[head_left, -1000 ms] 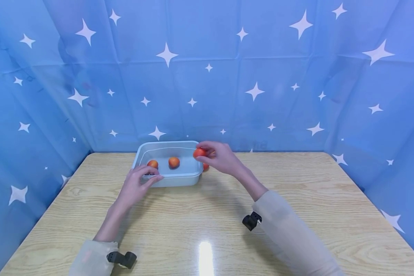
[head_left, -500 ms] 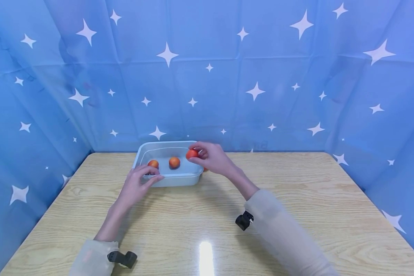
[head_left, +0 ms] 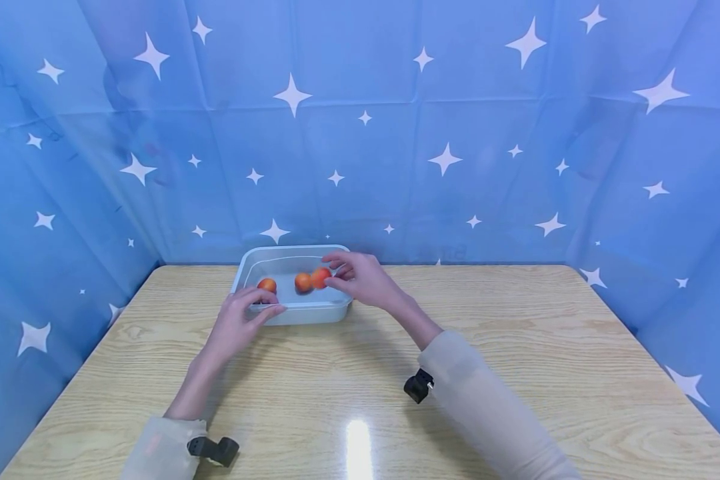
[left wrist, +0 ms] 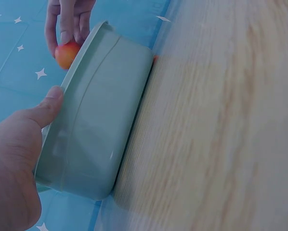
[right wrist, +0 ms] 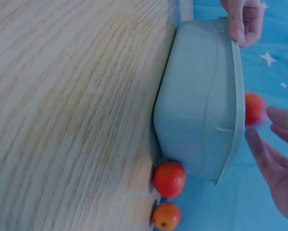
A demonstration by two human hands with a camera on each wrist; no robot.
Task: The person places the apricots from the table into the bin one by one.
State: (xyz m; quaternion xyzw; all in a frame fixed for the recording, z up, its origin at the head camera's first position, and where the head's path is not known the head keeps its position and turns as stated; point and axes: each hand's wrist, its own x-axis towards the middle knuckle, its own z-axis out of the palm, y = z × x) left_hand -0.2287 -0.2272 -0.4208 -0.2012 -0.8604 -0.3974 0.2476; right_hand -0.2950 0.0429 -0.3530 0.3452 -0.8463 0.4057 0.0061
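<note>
My left hand (head_left: 237, 320) pinches the near left rim of a pale blue-green plastic box (head_left: 312, 315), thumb outside and fingers over the inside. My right hand (head_left: 369, 280) is above the box's right end with thumb and fingers spread. Just off its fingertips is a blurred red-orange tomato (head_left: 321, 277), below rim height in the head view. The right wrist view shows this tomato (right wrist: 255, 108) beyond the rim, with the thumb and finger apart. Inside the box lie two orange-red tomatoes, one in the middle (head_left: 303, 283) and one at the left (head_left: 267, 285).
Two more tomatoes, a larger red one (right wrist: 169, 179) and a smaller orange one (right wrist: 166, 216), lie on the wooden table (head_left: 360, 373) by the box's right end. A blue star-patterned curtain (head_left: 360, 167) hangs behind the table's back edge.
My right hand has moved left and down over the box with the tomato, and its fingers have now parted and let it go. My left hand and the box have stayed put.
</note>
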